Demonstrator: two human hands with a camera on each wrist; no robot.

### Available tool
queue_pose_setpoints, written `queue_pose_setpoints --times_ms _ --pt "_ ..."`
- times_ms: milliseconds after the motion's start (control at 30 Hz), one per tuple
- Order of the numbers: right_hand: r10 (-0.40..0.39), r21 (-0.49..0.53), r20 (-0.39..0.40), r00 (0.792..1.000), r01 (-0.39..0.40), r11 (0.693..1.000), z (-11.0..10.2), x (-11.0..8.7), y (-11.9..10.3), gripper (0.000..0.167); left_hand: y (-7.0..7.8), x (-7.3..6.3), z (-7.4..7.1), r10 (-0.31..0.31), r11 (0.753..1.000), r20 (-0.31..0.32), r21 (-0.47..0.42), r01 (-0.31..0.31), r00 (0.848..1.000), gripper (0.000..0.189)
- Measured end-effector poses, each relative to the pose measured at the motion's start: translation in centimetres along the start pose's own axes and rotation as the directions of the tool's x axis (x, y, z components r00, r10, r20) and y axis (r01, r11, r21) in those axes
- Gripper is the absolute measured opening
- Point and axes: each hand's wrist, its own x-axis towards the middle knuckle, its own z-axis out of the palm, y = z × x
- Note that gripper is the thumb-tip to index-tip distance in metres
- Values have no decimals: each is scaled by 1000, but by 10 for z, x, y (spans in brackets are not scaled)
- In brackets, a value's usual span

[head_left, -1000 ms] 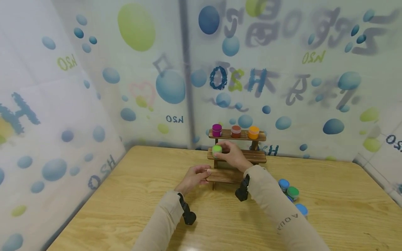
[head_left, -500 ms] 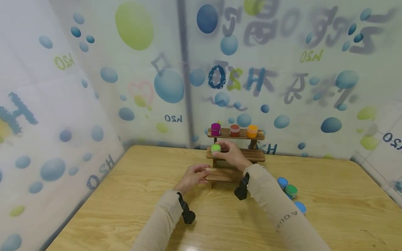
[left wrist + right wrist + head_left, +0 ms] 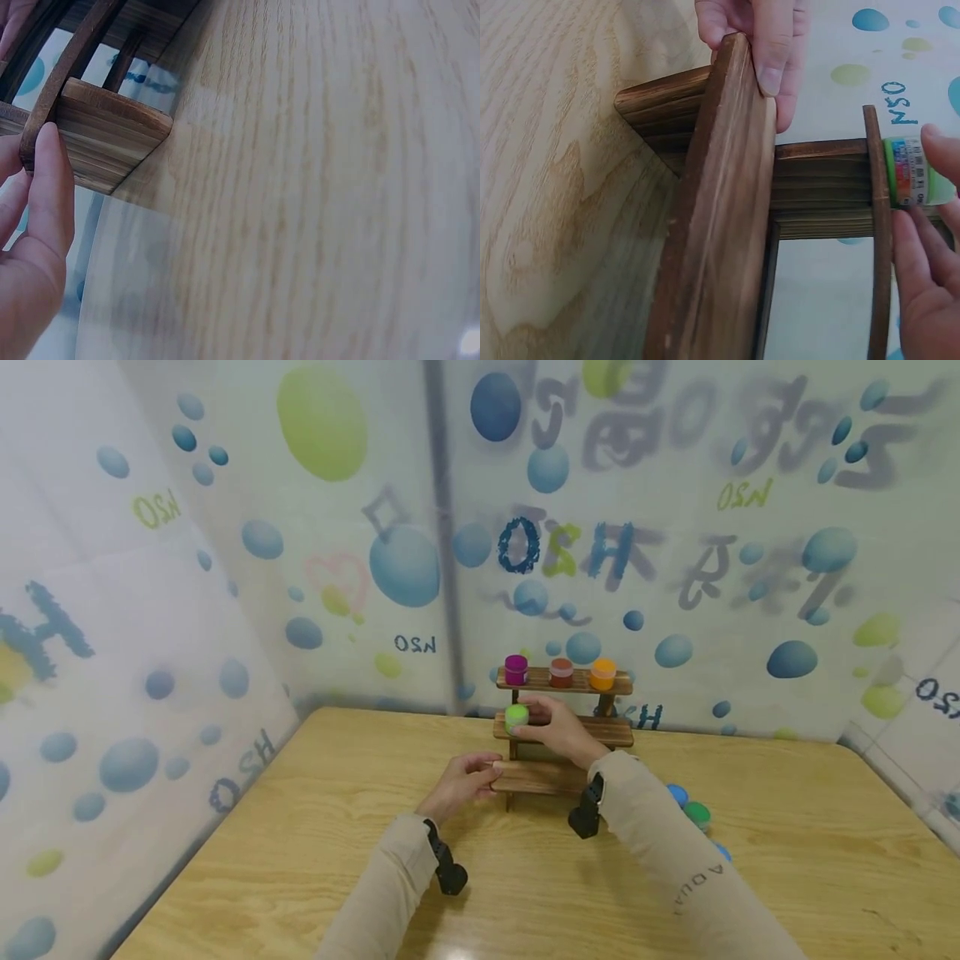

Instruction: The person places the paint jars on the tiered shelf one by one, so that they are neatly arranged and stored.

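A pale wall printed with blue and green blobs closes in the scene, and a wood-grained bench fills the lower half of the head view. A three-tier wooden stand occupies its centre. The right hand pinches a lime-green jar at the left end of the middle shelf, while the left hand grips the left end of the lowest shelf between thumb and fingers.

To seat the jar well, its base should lie flat on the board, clear of the rounded end, before the fingers loosen; a light, steady grip from the left hand should stop the stand sliding — pulling on it could upset the purple jar, rust-red jar and orange jar on top. At lower right, a blue jar and a dark green jar are partly screened by the right sleeve.

"H2O" recurs on the wall, mirrored. Dark letters on the sleeve look like "AQUA" — the rest is unclear. The jar's colourful label is too small to read.
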Motion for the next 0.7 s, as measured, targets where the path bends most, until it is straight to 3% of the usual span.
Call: queue_pose_setpoints --times_ms 300,533,700 --pt "16 -83 61 998 -11 997 -18 -15 -6 51 -2 1 1 1 1000 -7 -13 -1 1000 36" --pt "-32 -91 98 995 41 995 -44 -36 -1 45 20 -16 5 4 1000 7 -1 -4 1000 34" --pt "-33 -78 118 992 42 996 -68 -57 4 45 22 -17 6 6 1000 2 -18 -6 1000 33"
